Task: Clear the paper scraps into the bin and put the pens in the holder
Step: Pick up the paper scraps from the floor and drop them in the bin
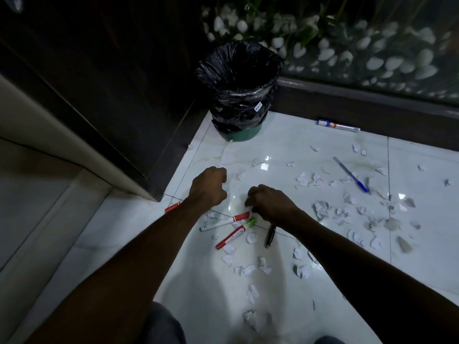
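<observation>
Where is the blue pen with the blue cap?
In the head view, the slim blue pen with the blue cap lies on the white floor tiles, right of both hands, among paper scraps, beyond the right hand.

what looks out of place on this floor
Torn paper scraps are scattered across the white tiled floor instead of in the bin. Pens and markers lie loose among them: a blue pen, a black pen, red-capped markers, and one marker off by the wall.

Black-lined green bin point(239, 135), white scraps point(305, 178), glossy white floor point(285, 145), blue pen point(351, 174), red-capped markers point(229, 237).
</observation>
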The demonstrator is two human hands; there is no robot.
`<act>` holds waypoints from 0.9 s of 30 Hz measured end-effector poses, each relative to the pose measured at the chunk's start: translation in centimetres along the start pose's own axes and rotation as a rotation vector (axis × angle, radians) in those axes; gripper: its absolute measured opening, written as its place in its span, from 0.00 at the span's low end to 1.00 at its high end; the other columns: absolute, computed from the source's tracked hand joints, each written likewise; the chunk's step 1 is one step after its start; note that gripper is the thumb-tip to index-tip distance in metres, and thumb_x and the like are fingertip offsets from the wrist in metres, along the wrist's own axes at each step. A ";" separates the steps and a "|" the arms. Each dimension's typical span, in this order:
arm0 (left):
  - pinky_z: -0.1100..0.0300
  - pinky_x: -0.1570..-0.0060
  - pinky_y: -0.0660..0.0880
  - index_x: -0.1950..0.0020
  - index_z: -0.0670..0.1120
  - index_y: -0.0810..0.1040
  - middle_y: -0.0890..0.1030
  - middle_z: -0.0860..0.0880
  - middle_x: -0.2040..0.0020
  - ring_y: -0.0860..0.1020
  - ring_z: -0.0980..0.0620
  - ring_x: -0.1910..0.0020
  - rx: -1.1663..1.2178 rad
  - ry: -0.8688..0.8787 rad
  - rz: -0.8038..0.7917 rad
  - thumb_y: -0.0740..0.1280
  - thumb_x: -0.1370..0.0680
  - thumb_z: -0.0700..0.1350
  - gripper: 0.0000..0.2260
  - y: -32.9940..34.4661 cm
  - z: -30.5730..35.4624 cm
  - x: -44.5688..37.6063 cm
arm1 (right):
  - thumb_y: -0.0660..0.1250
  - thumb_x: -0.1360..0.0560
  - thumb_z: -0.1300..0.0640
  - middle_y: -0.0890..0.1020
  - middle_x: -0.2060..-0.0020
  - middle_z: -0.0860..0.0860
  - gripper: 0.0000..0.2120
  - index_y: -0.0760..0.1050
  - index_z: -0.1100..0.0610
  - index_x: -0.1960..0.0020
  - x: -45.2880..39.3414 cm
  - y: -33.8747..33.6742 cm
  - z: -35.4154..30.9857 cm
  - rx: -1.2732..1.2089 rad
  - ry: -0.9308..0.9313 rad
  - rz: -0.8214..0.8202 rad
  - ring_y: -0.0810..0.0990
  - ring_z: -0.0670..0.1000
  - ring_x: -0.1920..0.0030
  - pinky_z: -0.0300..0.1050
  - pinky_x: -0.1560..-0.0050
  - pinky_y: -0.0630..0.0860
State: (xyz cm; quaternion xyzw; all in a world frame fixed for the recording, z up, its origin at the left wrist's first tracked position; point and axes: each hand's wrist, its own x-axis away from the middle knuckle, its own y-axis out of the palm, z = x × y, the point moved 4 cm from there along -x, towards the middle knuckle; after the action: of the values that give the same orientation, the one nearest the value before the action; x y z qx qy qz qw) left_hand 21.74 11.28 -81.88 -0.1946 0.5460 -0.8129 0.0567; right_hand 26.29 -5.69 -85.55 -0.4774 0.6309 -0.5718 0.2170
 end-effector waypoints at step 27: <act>0.53 0.52 0.81 0.58 0.51 0.79 0.83 0.48 0.54 0.82 0.44 0.53 0.280 -0.116 0.262 0.61 0.35 0.43 0.10 -14.5 1.1 -8.3 | 0.81 0.31 0.58 0.86 0.50 0.56 0.16 0.85 0.58 0.44 -13.4 -25.6 5.8 -0.586 0.396 0.632 0.84 0.51 0.49 0.44 0.47 0.80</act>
State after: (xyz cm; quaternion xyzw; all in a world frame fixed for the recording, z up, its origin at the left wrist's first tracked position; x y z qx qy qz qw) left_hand 31.53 18.59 -70.46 -0.1587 0.4441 -0.8540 0.2198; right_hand 46.16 5.52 -66.91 -0.1848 0.9093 -0.3555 0.1122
